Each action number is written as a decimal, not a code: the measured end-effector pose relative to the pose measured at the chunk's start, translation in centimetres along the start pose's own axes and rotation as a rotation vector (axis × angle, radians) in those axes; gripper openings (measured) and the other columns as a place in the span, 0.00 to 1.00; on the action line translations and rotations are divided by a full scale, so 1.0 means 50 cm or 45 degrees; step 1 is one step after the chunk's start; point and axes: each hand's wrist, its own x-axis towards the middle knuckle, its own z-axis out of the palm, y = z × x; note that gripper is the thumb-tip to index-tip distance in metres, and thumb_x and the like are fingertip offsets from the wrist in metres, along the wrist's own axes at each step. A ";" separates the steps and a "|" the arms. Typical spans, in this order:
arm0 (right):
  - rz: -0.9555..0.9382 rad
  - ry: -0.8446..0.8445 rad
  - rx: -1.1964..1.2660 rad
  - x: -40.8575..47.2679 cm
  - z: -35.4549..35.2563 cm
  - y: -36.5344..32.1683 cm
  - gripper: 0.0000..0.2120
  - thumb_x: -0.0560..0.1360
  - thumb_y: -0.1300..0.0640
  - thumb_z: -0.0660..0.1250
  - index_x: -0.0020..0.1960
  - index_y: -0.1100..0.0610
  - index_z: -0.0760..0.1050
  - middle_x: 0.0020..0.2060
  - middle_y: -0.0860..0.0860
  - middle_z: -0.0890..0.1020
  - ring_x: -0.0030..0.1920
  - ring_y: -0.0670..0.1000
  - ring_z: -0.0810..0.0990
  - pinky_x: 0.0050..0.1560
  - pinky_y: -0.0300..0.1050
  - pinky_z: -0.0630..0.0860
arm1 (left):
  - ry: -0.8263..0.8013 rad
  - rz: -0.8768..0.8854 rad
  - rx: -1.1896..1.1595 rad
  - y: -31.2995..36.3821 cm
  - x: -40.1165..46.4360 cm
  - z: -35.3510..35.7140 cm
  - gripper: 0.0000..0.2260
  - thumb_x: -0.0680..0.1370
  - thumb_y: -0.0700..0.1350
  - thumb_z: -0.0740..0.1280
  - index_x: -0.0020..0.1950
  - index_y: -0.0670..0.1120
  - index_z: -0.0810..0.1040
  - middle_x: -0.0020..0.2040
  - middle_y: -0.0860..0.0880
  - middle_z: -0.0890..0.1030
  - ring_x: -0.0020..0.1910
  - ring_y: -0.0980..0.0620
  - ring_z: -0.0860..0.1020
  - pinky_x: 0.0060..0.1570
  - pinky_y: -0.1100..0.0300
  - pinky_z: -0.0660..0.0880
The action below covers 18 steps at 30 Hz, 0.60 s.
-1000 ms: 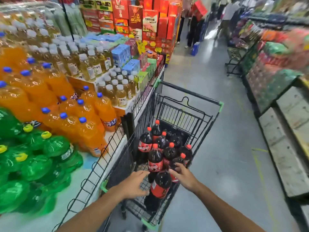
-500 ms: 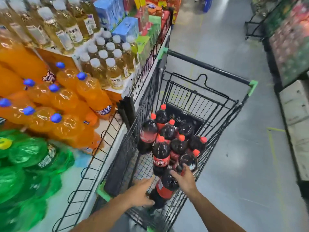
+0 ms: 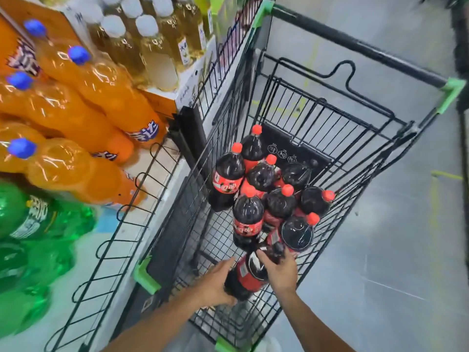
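Low in the centre of the frame, two bare hands hold one large cola bottle (image 3: 250, 274) inside the near end of a black wire shopping cart (image 3: 355, 45) with green corner caps. The left hand (image 3: 215, 285) curls its fingers round the bottle's lower body, near the base. The right hand (image 3: 279, 269) grips the upper part near the neck, covering the cap. The bottle is tilted, its neck pointing toward the upper right. Whether it touches the cart's wire floor cannot be told.

Just above it in the frame, a tight cluster of upright cola bottles (image 3: 247, 217) with red caps and red labels fills the middle of the cart.

At the left edge runs a store shelf with a wire front rail (image 3: 121, 224). Orange soda bottles (image 3: 83, 97) with blue caps lie stacked at upper left, green bottles (image 3: 30, 224) at lower left, pale yellow bottles (image 3: 157, 47) with white caps at the top. Grey floor (image 3: 380, 250) fills the right side.
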 end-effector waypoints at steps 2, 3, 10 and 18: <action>-0.022 -0.012 -0.044 0.009 0.003 0.012 0.19 0.61 0.45 0.83 0.48 0.44 0.80 0.48 0.46 0.86 0.52 0.50 0.85 0.59 0.56 0.82 | 0.027 -0.002 -0.088 -0.004 0.016 0.007 0.54 0.68 0.51 0.80 0.81 0.52 0.45 0.81 0.50 0.53 0.79 0.50 0.54 0.77 0.50 0.53; -0.031 -0.032 -0.063 0.010 0.003 0.014 0.21 0.58 0.42 0.82 0.48 0.43 0.80 0.49 0.47 0.84 0.53 0.51 0.83 0.59 0.56 0.81 | 0.036 0.001 -0.125 -0.005 0.022 0.010 0.55 0.67 0.51 0.81 0.81 0.51 0.45 0.81 0.50 0.52 0.79 0.50 0.53 0.76 0.51 0.53; 0.071 -0.338 -0.072 -0.005 0.000 0.021 0.28 0.62 0.61 0.87 0.57 0.51 0.80 0.52 0.51 0.85 0.55 0.52 0.84 0.53 0.40 0.81 | 0.066 0.086 -0.365 -0.038 0.095 0.068 0.62 0.54 0.61 0.84 0.79 0.58 0.52 0.77 0.52 0.61 0.77 0.51 0.61 0.76 0.45 0.61; 0.110 -0.302 -0.085 0.015 0.005 0.019 0.26 0.65 0.58 0.85 0.59 0.47 0.80 0.51 0.43 0.86 0.52 0.37 0.83 0.61 0.39 0.79 | 0.214 0.078 -0.493 -0.030 0.125 0.114 0.52 0.55 0.50 0.83 0.74 0.61 0.61 0.68 0.55 0.75 0.67 0.55 0.75 0.67 0.52 0.73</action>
